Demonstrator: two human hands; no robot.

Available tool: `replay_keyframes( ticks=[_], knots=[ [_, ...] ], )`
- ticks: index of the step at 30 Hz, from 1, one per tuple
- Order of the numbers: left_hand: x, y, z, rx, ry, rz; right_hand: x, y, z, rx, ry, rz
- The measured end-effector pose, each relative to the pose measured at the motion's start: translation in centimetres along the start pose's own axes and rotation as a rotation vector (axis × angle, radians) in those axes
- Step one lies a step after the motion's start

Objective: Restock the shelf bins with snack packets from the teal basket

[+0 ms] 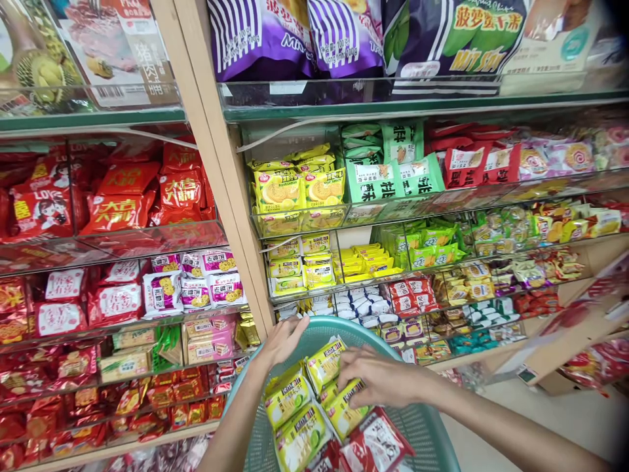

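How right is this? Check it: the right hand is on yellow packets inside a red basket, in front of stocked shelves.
The colour is wrong: the head view shows a teal-green basket, not red. The right hand is on yellow packets inside it, in front of stocked shelves.

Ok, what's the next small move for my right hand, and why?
Probably settle the right hand into a sure grip on the yellow packet beside the red packet. The hand is already curled over it, though whether it grips is hidden. Your left hand, open at the rim of the green basket, might help steady things.
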State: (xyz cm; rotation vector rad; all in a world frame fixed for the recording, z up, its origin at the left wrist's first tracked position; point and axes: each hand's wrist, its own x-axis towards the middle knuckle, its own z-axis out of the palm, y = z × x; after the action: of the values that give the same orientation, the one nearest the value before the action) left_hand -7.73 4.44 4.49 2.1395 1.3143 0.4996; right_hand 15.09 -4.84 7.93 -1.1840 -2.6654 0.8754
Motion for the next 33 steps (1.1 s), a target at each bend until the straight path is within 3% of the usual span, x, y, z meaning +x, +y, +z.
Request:
replay_keyframes(
  ticks=[8, 14, 18, 21, 26, 33],
  knots=[
    [0.0, -0.5, 0.2, 0.02, -0.009, 0.022, 0.0, -0.6, -0.6, -0.108, 0.099, 0.008],
    [0.1, -0.4, 0.2, 0.012, -0.002, 0.038, 2.3, -1.2, -4.8, -0.238, 0.396, -0.059],
    [0.0, -0.1, 0.1, 0.012, 0.005, 0.037, 5.5, -0.5, -8.2, -0.528, 0.61, 0.008],
    [-0.1, 0.0, 0.0, 0.007, 0.005, 0.03, 8.0, 0.3, -10.5, -0.715, 0.695, 0.093],
    [0.0, -0.2, 0.1, 0.006, 0.004, 0.044, 10.3, 1.6, -12.2, -0.837, 0.747, 0.157],
    [0.1, -0.6, 0.3, 0.005, 0.016, 0.051, 11.1, 1.8, -10.6, -0.755, 0.678, 0.038]
  ],
)
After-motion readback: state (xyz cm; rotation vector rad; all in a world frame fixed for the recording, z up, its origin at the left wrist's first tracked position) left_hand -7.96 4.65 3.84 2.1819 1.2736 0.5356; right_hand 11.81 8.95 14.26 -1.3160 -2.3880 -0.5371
